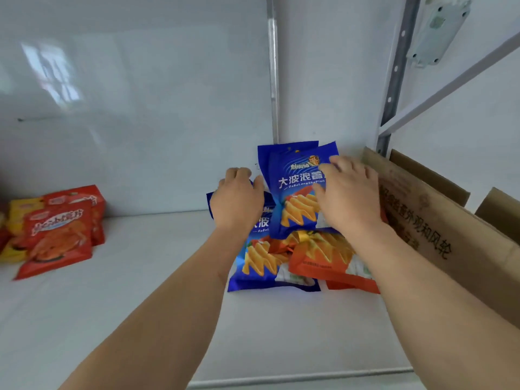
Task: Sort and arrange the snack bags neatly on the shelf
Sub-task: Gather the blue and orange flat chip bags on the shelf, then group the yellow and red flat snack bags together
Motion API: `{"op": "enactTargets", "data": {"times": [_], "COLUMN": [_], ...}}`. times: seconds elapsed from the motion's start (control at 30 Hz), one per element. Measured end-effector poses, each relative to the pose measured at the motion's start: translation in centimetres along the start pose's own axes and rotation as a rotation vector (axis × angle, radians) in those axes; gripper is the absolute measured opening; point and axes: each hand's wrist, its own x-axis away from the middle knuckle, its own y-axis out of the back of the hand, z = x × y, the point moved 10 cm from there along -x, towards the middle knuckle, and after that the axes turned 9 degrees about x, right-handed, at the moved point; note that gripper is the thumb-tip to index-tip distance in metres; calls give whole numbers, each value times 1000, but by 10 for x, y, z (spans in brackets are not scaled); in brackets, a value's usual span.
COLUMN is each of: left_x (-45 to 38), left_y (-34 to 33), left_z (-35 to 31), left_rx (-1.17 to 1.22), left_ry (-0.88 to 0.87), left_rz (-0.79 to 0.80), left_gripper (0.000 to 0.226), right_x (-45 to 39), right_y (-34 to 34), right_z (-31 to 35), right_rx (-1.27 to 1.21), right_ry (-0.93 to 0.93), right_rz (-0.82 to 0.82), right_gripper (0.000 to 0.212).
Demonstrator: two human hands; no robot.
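Left hand (237, 198) gripping blue bag (254, 257), right hand (347, 192) (fingers spread) on upright blue bag (295, 190)

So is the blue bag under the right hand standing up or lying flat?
Standing: the blue bag leans upright near the back wall, with the right hand against its front.

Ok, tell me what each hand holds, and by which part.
The right hand rests open-fingered on the upright blue bag's front, with no grip. The left hand curls over the lying blue bag's top edge.
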Motion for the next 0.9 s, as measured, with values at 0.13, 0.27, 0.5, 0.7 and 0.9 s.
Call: {"op": "enactTargets", "data": {"times": [0.13, 0.27, 0.5, 0.7, 0.9], "left_x": [26, 51, 82, 102, 109], "left_y": [34, 65, 142, 221, 275], "left_z": [5, 41, 126, 207, 279], "left_rx": [-300, -417, -505, -525, -505], "left_ry": [-404, -548, -537, -478, -418], "left_rz": [-159, -168, -141, -132, -131], "left_gripper": [21, 21, 18, 18, 20], "right_x": [12, 29, 62, 90, 111], "right_y": [14, 17, 20, 28, 18], "right_z": [69, 136, 261, 365, 441], "right_rx": [-47, -102, -250, -324, -318], "right_ry": [222, 335, 449, 469, 432], "right_rz": [-114, -138, -119, -59, 101], "right_gripper": [24, 18, 9, 10, 27]}}
